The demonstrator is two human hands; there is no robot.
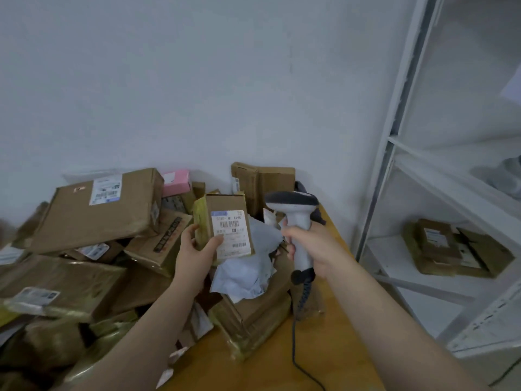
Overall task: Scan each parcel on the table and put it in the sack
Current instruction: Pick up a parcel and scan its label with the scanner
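I had the left hand [194, 249] curled round a small cardboard parcel [225, 218], upright above the heap, its shipping label [232, 234] facing me. The right hand [313, 246] gripped the handle of a white barcode scanner [296, 218] just beside the parcel. Beneath lay a pile of parcels [93, 215] on the wooden table [324, 348], with white shelving [394, 136] at the right.

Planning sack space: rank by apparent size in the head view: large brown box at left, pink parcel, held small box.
1. Large brown box.
2. Held small box, though nearer the camera.
3. Pink parcel, partly hidden.
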